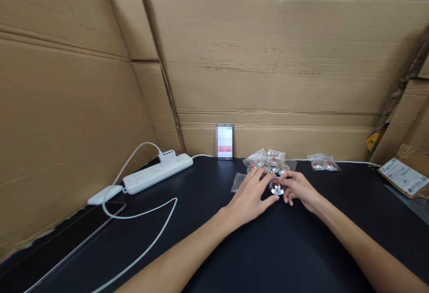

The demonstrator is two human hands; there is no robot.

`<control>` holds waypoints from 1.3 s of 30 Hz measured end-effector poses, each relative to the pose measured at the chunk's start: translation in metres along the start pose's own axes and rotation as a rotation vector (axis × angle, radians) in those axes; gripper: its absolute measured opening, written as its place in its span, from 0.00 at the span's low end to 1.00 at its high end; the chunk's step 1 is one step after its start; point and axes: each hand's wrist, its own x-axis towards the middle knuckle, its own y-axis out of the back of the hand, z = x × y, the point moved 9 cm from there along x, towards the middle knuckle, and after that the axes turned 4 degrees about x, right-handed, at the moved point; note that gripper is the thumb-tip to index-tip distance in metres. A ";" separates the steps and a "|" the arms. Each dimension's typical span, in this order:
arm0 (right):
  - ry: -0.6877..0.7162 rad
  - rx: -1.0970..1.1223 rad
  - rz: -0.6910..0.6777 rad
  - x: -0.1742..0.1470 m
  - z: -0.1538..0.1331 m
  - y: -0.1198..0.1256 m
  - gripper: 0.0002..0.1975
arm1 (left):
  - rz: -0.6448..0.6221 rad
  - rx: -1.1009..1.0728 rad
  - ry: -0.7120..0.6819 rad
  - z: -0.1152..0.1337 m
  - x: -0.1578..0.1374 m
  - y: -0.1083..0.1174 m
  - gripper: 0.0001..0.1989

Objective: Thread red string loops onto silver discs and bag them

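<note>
Left hand (254,196) arches, spread; right hand (299,189) curls, grip unclear, at a round silvery-metal, red-marked disc (277,189) near the black tabletop's (208,194) far edge.

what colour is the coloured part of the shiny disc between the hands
Red; the head view shows it on the silvery disc.

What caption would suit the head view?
Left hand and right hand at a shiny, red-marked round piece, with bagged pieces piled beyond on a black table.
</note>
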 end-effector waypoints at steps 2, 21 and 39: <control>0.042 -0.016 -0.030 0.000 -0.002 -0.005 0.18 | -0.053 -0.033 -0.013 0.004 -0.002 -0.007 0.18; 0.423 -0.718 0.030 0.001 -0.030 0.015 0.11 | -0.012 -0.233 0.204 -0.024 0.001 -0.004 0.12; 0.528 -0.966 -0.213 -0.020 -0.044 -0.008 0.06 | -0.189 0.085 -0.064 0.002 -0.003 -0.017 0.09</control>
